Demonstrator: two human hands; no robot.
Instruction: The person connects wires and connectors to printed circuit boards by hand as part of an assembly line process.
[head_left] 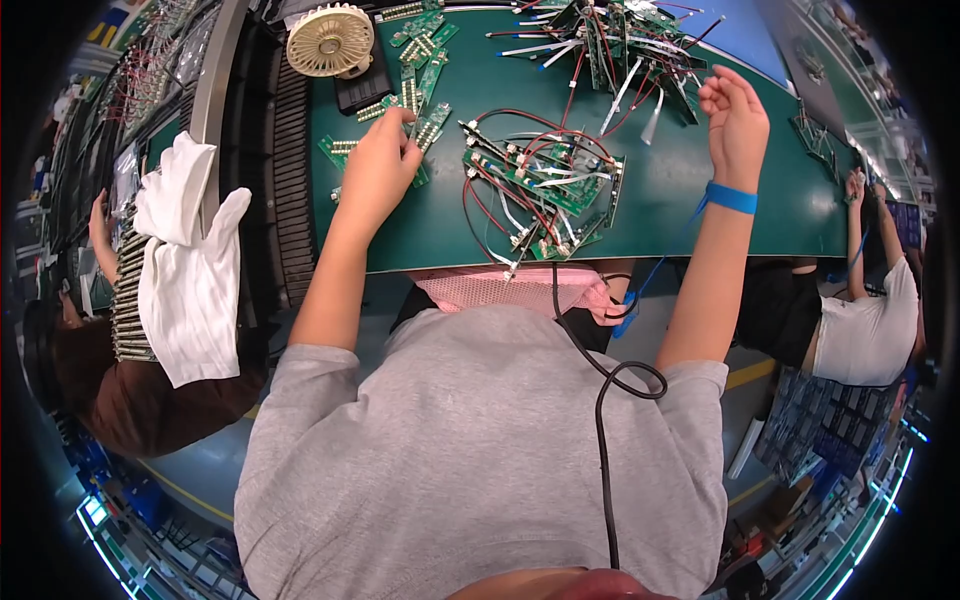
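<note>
On the left of the green table, my left hand (378, 170) reaches into a loose spread of small green circuit boards (409, 88). Its thumb and fingers close at the lower end of one circuit board (433, 127); the palm side is partly hidden. My right hand (737, 125) is raised over the right side, fingers loosely curled and apart, nothing visible in them. A blue wrist strap (732, 198) circles that wrist. Between my hands lies a cluster of green boards (560, 185) joined by red, black and white wires.
A second heap of wired boards (610, 45) stands at the back. A cream fan (330, 42) sits at the back left. White gloves (190, 290) hang beside the black ribbed rail (293, 170). Co-workers sit on both sides; a black cable (603, 450) hangs over my shirt.
</note>
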